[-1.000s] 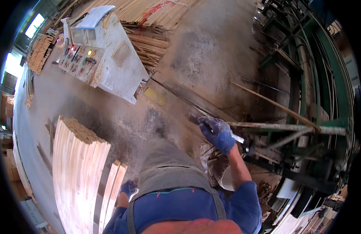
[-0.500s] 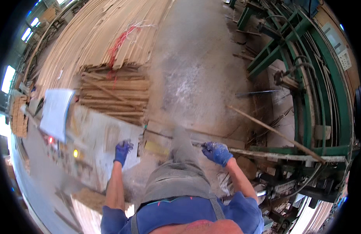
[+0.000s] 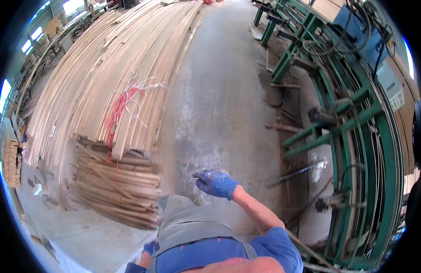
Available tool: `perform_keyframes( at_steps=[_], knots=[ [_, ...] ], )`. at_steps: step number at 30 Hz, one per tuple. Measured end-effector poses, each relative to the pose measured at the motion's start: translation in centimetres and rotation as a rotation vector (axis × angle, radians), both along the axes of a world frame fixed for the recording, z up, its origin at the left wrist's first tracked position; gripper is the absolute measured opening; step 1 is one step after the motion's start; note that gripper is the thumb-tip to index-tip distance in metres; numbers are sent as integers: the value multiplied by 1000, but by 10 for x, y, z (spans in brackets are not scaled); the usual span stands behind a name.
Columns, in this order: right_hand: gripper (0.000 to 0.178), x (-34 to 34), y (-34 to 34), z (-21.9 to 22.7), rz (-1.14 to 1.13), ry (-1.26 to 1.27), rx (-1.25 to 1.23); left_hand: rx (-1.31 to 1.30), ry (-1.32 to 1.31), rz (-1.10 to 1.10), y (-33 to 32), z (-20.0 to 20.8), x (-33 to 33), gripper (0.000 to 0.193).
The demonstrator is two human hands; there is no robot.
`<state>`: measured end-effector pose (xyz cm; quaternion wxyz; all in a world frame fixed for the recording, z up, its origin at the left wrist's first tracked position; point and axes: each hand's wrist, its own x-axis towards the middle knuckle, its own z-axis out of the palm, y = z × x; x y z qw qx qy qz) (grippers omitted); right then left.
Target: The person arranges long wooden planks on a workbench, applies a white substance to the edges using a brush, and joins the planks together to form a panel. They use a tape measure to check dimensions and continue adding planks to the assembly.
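Note:
My right hand [image 3: 216, 183], in a blue work glove, hangs over the concrete floor ahead of my body. Its fingers reach leftward, loosely bent, with no object visible in them. Low beside my waist, only a bit of my left hand [image 3: 151, 247] shows in its blue glove; the grey apron [image 3: 192, 222] covers part of it and its fingers are hidden. Nearest on the left is a stack of short wooden strips [image 3: 122, 186], which neither hand touches.
Long wooden boards [image 3: 106, 77] fill the far left, with tangled red and white strapping [image 3: 124, 102] on their near end. A green metal machine frame [image 3: 358, 123] with hoses lines the right. A concrete aisle [image 3: 219, 91] runs between, with wood scraps [image 3: 283, 128] by the frame.
My view has moved forward along the aisle, and the machine frame shows more fully. My right hand has swung inward and forward; my left hand has dropped back beside my waist.

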<state>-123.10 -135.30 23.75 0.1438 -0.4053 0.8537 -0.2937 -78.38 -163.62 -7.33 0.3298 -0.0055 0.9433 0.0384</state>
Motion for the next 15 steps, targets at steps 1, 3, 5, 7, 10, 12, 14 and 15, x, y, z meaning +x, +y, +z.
perform_keyframes(
  at_steps=[1, 3, 5, 7, 10, 12, 14, 15],
  knots=[
    [30, -39, -20, 15, 34, 28, -38, 48, -50, 84, 1, 3, -27, 23],
    [29, -108, -48, 2, 65, -35, -56, 97, -123, 163, -8, -7, -92, 24],
    [29, -194, -78, -31, 68, -66, -107, 101, -135, 152, -28, -22, -177, 25],
    [30, -272, -85, -76, -53, -135, 95, 57, -97, 20, -64, -37, -278, 26],
    [42, -358, -53, -150, -142, -70, 277, -130, 72, -383, -123, -29, -482, 29],
    [40, -404, -37, -161, -465, -144, 405, 8, 68, -283, -169, -2, -664, 32],
    [39, -472, -46, -162, -622, 59, 306, 1213, 212, 756, -213, 22, -828, 38],
    [38, -517, -53, -169, -714, 163, 262, 1750, 226, 906, -217, 48, -916, 42]
  ],
)
